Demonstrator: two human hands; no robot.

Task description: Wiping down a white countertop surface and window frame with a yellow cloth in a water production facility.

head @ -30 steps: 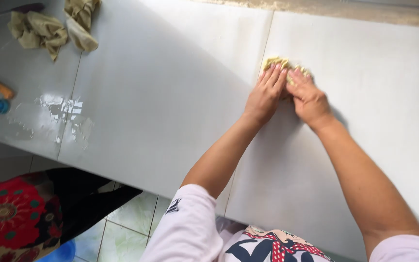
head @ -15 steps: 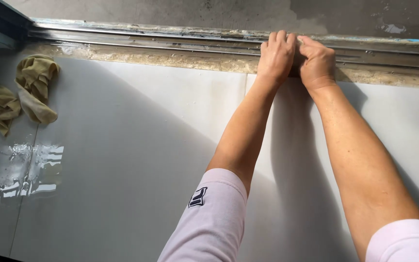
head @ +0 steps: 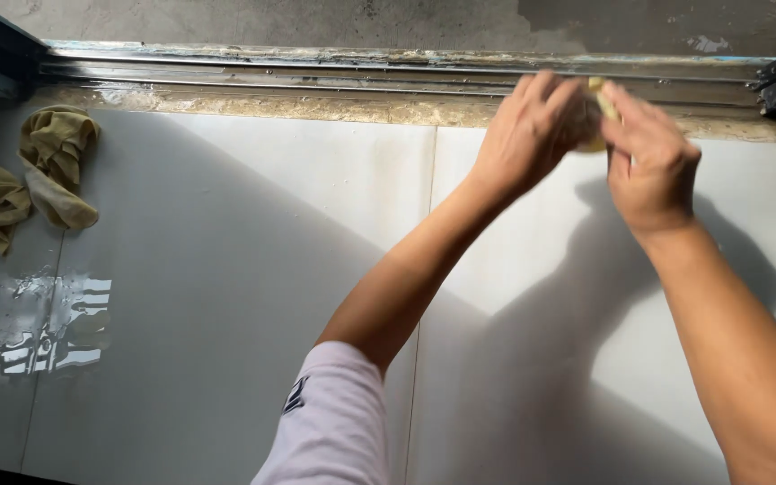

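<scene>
Above, my left hand (head: 525, 135) and right hand (head: 648, 160) close together on a yellow cloth (head: 600, 106) over the white desk (head: 253, 269), near the window track (head: 316, 72).

Far edge of the counter (head: 226, 296) bordered by the window track (head: 316, 72). Against the track's right end, above the counter: left hand (head: 523, 135) just left of right hand (head: 653, 171), small cloth (head: 600, 106) between. Below the track's left end, on the counter: crumpled rags (head: 47, 171), puddle (head: 47, 328) nearer.
</scene>
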